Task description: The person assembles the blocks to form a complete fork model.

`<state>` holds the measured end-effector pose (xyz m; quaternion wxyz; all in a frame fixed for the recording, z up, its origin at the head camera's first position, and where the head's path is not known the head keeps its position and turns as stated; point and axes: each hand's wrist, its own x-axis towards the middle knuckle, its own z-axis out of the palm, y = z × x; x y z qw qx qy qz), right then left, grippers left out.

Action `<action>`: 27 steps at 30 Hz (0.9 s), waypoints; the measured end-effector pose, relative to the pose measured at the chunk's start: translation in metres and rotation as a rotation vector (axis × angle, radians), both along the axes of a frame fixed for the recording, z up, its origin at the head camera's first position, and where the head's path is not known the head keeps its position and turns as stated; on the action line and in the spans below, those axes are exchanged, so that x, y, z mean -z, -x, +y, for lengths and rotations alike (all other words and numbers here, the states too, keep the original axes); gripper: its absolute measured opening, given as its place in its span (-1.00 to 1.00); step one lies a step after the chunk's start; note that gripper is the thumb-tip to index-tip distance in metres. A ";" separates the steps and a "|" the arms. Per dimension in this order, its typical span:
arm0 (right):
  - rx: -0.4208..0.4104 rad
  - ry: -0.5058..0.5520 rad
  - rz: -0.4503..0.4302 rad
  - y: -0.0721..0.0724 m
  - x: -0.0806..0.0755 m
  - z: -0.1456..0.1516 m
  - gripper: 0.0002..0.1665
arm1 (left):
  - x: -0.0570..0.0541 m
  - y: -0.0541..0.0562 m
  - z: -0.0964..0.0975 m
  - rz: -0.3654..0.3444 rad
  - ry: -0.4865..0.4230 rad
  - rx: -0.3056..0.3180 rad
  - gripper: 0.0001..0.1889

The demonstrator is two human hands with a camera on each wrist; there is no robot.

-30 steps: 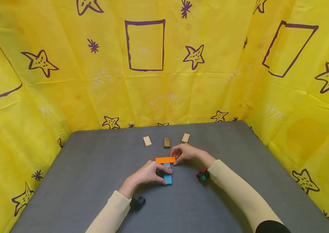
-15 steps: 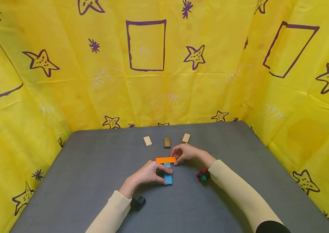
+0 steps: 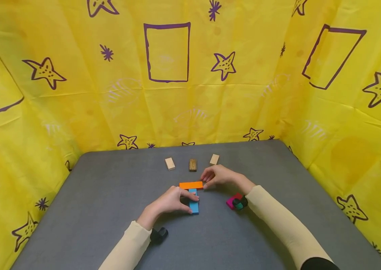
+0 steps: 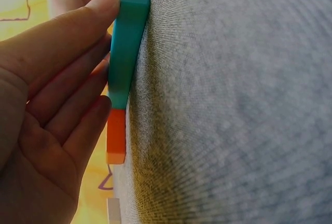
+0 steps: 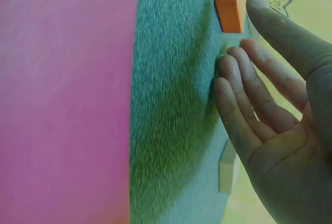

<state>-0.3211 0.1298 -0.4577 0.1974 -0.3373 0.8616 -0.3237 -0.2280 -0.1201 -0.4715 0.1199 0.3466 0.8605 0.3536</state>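
Note:
A flat blue block lies on the grey table, its far end against an orange block set crosswise, so the two form a T. My left hand pinches the blue block, thumb by its near end and fingertips along its length. In the left wrist view this block looks teal, with the orange block beyond it. My right hand is beside the right end of the orange block, fingers loosely bent and holding nothing. The right wrist view shows a gap between thumb and fingers.
Behind the T, a pale wooden block, a dark brown one and another pale one stand in a row. A pink block lies under my right wrist, partly hidden by the wrist camera. Yellow patterned cloth surrounds the table.
My right hand has let go of the orange block's right end and moved slightly right, uncovering more of the pink block. The left hand and blue block have stayed in place.

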 end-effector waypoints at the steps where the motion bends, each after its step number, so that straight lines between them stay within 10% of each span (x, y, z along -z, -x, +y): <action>1: 0.008 0.003 0.005 -0.001 -0.001 0.002 -0.60 | 0.000 0.000 0.000 0.002 -0.002 0.000 -0.54; 27: 0.137 0.090 0.072 -0.023 -0.019 0.061 -0.46 | -0.003 -0.002 0.002 -0.046 0.023 -0.054 -0.55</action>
